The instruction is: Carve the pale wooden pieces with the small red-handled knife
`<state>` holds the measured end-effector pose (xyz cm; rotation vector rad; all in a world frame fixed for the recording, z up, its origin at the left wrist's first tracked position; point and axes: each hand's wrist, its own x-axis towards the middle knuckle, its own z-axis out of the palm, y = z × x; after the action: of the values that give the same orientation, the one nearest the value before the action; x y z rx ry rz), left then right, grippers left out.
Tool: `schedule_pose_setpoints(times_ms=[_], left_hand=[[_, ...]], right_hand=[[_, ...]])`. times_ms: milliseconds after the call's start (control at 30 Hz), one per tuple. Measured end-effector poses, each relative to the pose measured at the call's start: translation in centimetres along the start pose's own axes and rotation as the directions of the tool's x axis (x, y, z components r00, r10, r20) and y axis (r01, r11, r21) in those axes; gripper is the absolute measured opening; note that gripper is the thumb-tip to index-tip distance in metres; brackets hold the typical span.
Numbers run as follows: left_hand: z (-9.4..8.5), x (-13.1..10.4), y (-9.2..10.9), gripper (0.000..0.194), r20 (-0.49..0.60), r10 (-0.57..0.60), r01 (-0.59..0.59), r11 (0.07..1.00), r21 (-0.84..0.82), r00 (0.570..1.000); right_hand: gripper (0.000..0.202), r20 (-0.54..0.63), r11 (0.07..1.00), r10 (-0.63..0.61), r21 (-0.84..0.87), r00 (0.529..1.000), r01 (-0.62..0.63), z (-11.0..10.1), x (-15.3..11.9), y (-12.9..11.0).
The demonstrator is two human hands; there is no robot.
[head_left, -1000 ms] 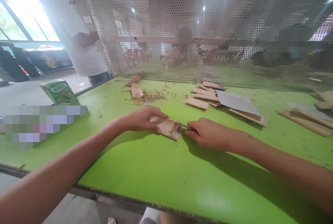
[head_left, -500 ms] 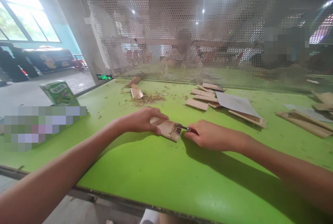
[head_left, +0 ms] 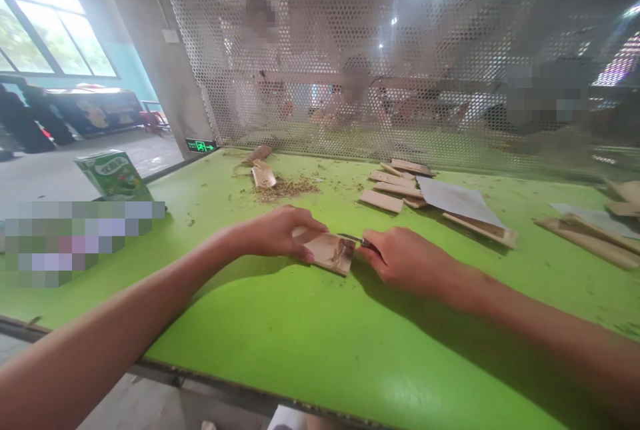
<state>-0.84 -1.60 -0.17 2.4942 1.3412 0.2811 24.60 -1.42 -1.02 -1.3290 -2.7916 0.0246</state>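
Observation:
My left hand point(head_left: 286, 231) grips the far end of a pale, curved bamboo piece point(head_left: 327, 251) just above the green table, thumb on the near side and fingers on the far side. The piece's right end is darker and rough, with a hollowed look. In my right hand point(head_left: 397, 253) is a carving knife point(head_left: 353, 238) with a thin blade and a dark handle, mostly hidden by my fingers. Its blade points left and lies at the upper right edge of the bamboo piece; whether it touches is hard to tell.
Several bamboo strips point(head_left: 383, 201) lie at the back right under a white sheet point(head_left: 457, 200), with more split bamboo point(head_left: 587, 240) farther right. Shavings point(head_left: 287, 189) are heaped beyond my left hand. A green box point(head_left: 115, 175) stands on the left. A perforated metal screen point(head_left: 310, 63) borders the back of the table point(head_left: 280, 330).
The knife has shifted from inside the piece's rough end to its upper edge. The bamboo piece has turned slightly, and a person's head now shows behind the screen.

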Motion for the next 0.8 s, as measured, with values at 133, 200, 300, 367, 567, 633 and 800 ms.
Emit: schedule_pose_setpoints(times_ms=[133, 200, 300, 367, 567, 633, 800], left_hand=[[0.1, 0.0, -0.1, 0.050, -0.006, 0.013, -0.013, 1.000, -0.008, 1.000], [0.1, 0.0, -0.1, 0.050, -0.002, 0.018, -0.018, 1.000, -0.007, 1.000], [0.0, 0.0, -0.1, 0.050, 0.004, 0.012, -0.012, 1.000, -0.002, 1.000], [0.0, 0.0, 0.0, 0.050, 0.002, 0.010, -0.010, 1.000, 0.000, 1.000], [0.1, 0.0, -0.1, 0.050, 0.000, 0.021, -0.021, 1.000, -0.011, 1.000], [0.1, 0.1, -0.2, 0.050, -0.003, 0.028, -0.028, 1.000, -0.008, 1.000], [0.2, 0.1, -0.2, 0.051, -0.009, 0.041, -0.040, 0.999, 0.007, 0.999]], right_hand=[[0.044, 0.012, 1.000, -0.014, 0.002, 1.000, 0.014, 0.2, 0.3, 0.0], [0.044, 0.020, 1.000, -0.026, -0.002, 0.999, 0.026, 0.2, 0.2, -0.1], [0.044, 0.034, 0.999, -0.014, -0.030, 0.999, 0.015, 0.1, 0.0, -0.4], [0.047, 0.035, 0.999, 0.001, -0.050, 0.999, 0.001, 0.1, -0.1, -0.6], [0.047, 0.034, 0.998, 0.013, -0.062, 0.999, -0.011, 0.5, -0.1, -0.9], [0.046, 0.022, 0.997, 0.008, -0.082, 1.000, -0.006, 0.7, 0.0, -1.0], [0.046, 0.009, 0.996, 0.018, -0.083, 1.000, -0.017, 0.8, 0.0, -1.2]])
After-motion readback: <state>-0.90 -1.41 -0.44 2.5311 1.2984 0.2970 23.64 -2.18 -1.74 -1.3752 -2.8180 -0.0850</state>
